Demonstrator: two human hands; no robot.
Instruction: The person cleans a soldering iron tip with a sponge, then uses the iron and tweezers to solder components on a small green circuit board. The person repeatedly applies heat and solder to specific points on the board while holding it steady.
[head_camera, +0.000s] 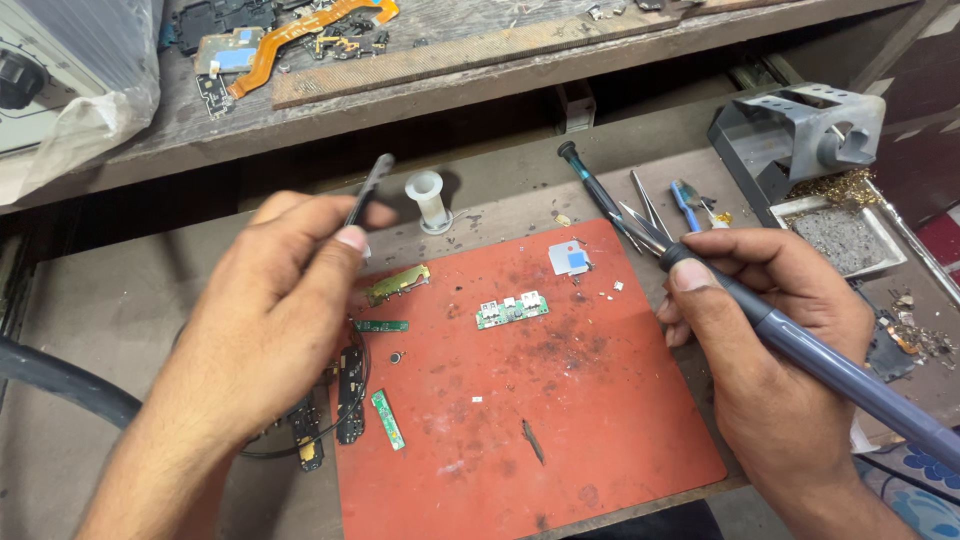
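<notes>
Hands hovered over a red mat: left hand pinched tweezers upright, right hand gripped a soldering iron, tip near a small green board on the mat.

we see a stained red-orange mat, small green circuit boards, a grey-blue soldering iron, an orange flex cable, and a white spool.
</notes>
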